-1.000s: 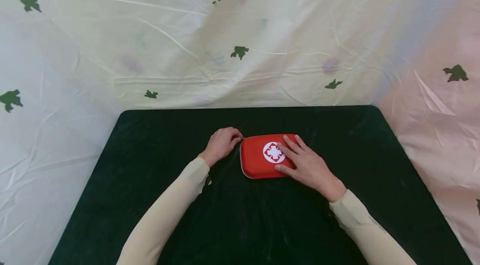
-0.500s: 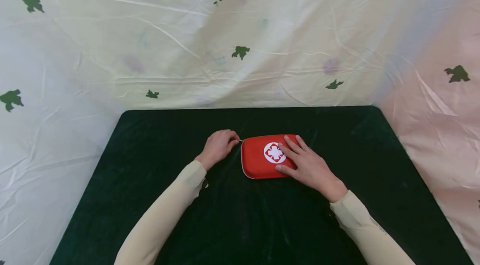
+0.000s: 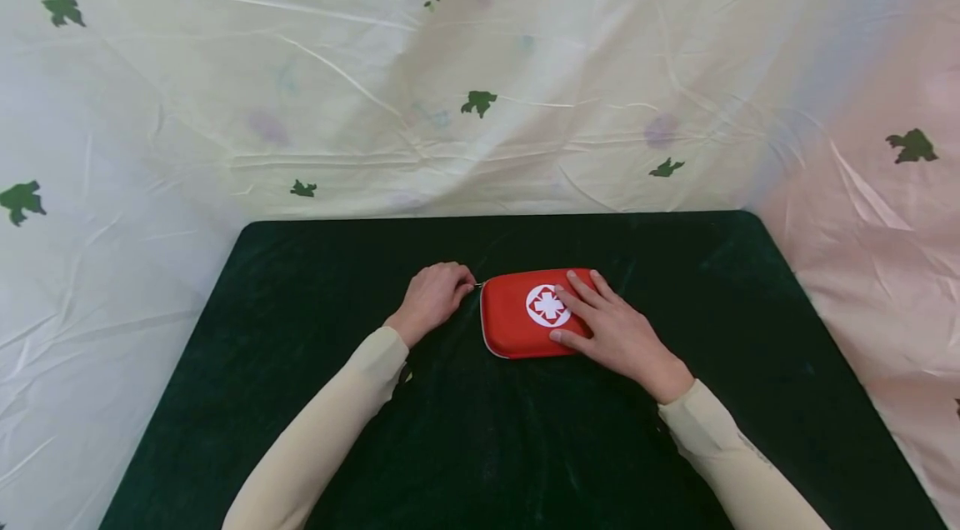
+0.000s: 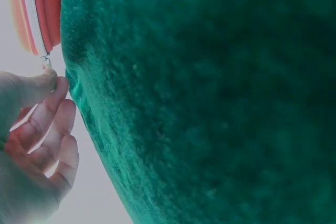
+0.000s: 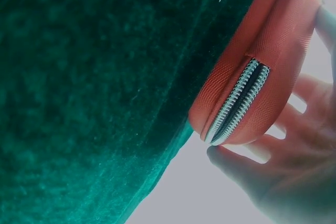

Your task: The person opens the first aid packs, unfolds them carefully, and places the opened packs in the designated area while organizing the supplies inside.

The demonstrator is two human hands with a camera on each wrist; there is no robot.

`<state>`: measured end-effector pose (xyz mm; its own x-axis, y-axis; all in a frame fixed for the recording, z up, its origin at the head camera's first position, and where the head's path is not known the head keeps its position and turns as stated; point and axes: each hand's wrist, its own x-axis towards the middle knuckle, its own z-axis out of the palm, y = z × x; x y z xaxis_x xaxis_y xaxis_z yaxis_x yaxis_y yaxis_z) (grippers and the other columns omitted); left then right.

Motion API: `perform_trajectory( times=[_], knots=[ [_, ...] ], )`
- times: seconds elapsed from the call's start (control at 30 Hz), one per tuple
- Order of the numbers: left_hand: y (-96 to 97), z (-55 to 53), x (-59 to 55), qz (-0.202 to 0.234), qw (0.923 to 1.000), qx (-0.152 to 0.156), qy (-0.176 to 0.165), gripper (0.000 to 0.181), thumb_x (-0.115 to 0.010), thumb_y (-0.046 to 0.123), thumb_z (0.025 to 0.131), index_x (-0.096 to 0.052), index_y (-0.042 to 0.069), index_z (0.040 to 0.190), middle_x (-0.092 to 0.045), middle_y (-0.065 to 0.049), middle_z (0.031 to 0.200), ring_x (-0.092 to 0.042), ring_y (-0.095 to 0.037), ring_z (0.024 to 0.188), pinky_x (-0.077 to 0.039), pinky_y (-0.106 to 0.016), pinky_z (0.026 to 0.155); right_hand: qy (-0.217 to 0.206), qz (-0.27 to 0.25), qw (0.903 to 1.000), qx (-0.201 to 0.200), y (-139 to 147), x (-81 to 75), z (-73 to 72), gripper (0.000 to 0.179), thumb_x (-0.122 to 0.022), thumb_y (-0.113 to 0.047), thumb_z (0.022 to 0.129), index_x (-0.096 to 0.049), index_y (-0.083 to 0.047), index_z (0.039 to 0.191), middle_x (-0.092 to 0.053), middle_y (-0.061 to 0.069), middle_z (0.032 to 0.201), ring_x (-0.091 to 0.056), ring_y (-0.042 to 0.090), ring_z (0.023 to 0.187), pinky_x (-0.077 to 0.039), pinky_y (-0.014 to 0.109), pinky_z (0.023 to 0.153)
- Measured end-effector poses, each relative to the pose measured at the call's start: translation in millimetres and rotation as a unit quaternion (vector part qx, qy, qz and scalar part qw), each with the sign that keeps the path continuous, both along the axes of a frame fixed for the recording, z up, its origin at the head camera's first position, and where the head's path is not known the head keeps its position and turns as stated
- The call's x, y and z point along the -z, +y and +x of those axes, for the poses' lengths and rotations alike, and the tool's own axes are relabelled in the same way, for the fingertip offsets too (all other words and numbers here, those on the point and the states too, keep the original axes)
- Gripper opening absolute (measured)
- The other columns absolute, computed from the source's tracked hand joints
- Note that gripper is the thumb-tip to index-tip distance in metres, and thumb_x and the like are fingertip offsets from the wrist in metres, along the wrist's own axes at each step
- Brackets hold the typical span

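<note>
A red first-aid case (image 3: 517, 322) with a white cross emblem (image 3: 548, 306) lies flat on the dark green cloth. At its far left corner my left hand (image 3: 432, 297) pinches the metal zipper pull (image 4: 46, 62) between thumb and forefinger. The left wrist view shows the slider at the end of the light zipper track (image 4: 32, 17). My right hand (image 3: 618, 330) rests on the case's right part with fingers spread. Seen from the right wrist, the zipper teeth (image 5: 239, 98) stand apart at that end, with a dark slit between them.
Dark green velvety cloth (image 3: 480, 447) covers the table, whose far corners are rounded. Pale curtains (image 3: 360, 97) with green bird and leaf prints hang behind and at both sides.
My left hand has shifted a little left and towards me, still pinching the zipper pull at the corner. The right hand and the case stay in place.
</note>
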<state>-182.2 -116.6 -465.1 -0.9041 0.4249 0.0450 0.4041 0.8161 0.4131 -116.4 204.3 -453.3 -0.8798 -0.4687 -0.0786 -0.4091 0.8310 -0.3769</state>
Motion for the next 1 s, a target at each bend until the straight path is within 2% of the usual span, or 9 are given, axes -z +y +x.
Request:
perform_trajectory(
  times=[0.3,0.7,1.0],
  knots=[
    [-4.9,7.4,-1.8,-0.007,0.9999,0.001,-0.012,0.014,-0.069,0.016,0.100,-0.075,0.011,0.112,-0.073,-0.006,0.107,-0.065,-0.021,0.091,-0.057,-0.042,0.088,-0.005,0.002,1.0000,0.002,-2,-1.1,0.2,0.083,-0.061,-0.064,0.096,-0.035,-0.023,0.163,-0.021,0.008,0.172,-0.010,0.040,0.157,-0.045,0.063,0.105],
    [-6.9,21.3,-3.3,0.001,0.9999,0.008,-0.011,0.014,-0.070,0.015,0.100,-0.075,0.011,0.112,-0.073,-0.006,0.107,-0.064,-0.020,0.091,-0.057,-0.042,0.089,-0.002,0.004,1.0000,0.001,-1,-2.6,1.0,0.083,-0.061,-0.064,0.096,-0.034,-0.023,0.163,-0.022,0.008,0.171,-0.011,0.042,0.156,-0.047,0.063,0.103],
    [-7.7,30.4,-1.6,-0.013,0.9996,0.022,-0.011,0.014,-0.071,0.016,0.098,-0.075,0.012,0.112,-0.072,-0.002,0.102,-0.064,-0.015,0.087,-0.056,-0.038,0.086,0.000,0.005,1.0000,-0.002,-2,-1.7,0.5,0.083,-0.062,-0.063,0.096,-0.034,-0.023,0.163,-0.022,0.009,0.171,-0.011,0.042,0.156,-0.048,0.062,0.103]
  ],
)
